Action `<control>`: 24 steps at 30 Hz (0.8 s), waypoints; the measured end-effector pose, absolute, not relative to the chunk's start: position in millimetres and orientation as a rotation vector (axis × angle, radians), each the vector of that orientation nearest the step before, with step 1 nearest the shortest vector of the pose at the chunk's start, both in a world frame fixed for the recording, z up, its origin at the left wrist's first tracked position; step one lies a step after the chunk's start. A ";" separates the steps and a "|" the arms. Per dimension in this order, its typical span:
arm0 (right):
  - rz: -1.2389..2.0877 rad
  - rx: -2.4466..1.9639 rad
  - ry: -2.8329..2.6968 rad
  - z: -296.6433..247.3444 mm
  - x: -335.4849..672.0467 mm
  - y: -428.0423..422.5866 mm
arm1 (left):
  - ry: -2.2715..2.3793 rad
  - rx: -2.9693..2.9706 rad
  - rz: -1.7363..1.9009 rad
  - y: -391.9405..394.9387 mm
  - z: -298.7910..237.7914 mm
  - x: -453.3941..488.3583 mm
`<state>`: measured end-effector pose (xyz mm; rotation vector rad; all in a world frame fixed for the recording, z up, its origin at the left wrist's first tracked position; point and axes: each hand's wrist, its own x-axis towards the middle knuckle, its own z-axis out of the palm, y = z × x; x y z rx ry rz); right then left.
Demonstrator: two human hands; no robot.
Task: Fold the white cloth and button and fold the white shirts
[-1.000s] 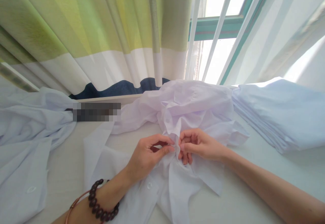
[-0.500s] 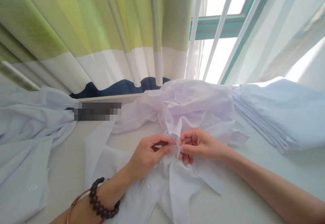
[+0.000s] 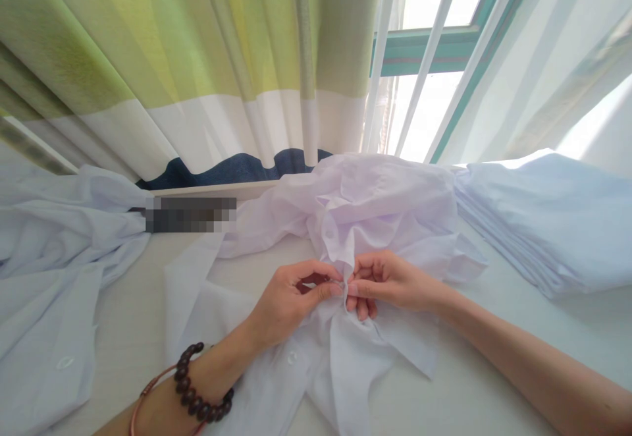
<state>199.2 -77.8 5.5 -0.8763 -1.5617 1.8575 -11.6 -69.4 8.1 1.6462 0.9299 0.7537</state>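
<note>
A white shirt (image 3: 385,192) with buttons lies crumpled on the pale table, its front edges drawn together at the middle. My left hand (image 3: 301,294) pinches the fabric between thumb and index finger; dark beads circle the wrist. From the other side, my right hand (image 3: 378,284) grips the same gathered edge, thumb pressed against the cloth and lower fingers curled beneath. The fingertips of both hands nearly meet. Whatever small part they hold there is hidden by cloth and fingers. One button (image 3: 292,357) shows on the shirt front below my left hand.
More white garments (image 3: 44,278) lie loosely at the left. A folded white stack (image 3: 548,218) sits at the right. A dark blurred-out object (image 3: 190,215) is on the table (image 3: 128,317) behind my left hand. Green-and-white curtains (image 3: 197,47) hang at the back beside a barred window (image 3: 419,54).
Very little differs. My fingertips have shifted slightly at the gathered cloth, and both hands keep their pinch on the shirt.
</note>
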 end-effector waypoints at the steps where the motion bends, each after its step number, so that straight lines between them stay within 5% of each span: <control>1: 1.864 -0.879 -1.562 6.1 199.0 -77.7 | 0.929 1.643 0.756 -69.6 8.0 -11.7; 24: 1.732 -0.985 -1.694 7.1 194.6 -84.7 | 0.936 1.752 0.725 -68.1 6.0 -13.4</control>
